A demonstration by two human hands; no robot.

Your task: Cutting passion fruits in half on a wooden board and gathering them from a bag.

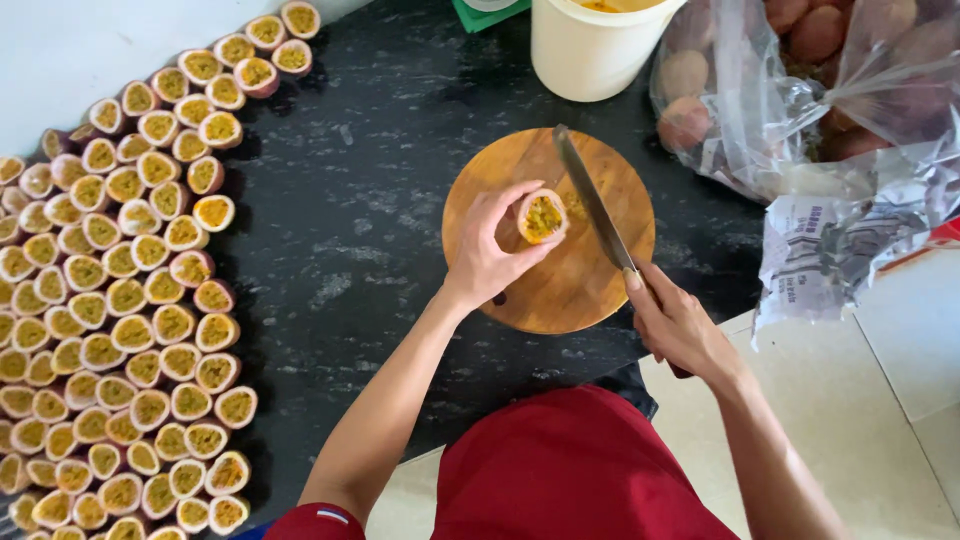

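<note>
My left hand (492, 248) holds a cut passion fruit half (541, 216), yellow pulp facing up, over a round wooden cutting board (570, 290). My right hand (680, 325) grips the handle of a long knife (592, 198). Its blade lies across the board just right of the fruit half, tip pointing away from me.
Several rows of cut passion fruit halves (130, 300) cover the left of the black speckled counter (350, 250). A cream plastic bucket (592, 45) stands behind the board. A clear plastic bag of whole passion fruit (800, 90) sits at the right. Pale floor tiles (900, 400) lie beyond the counter edge.
</note>
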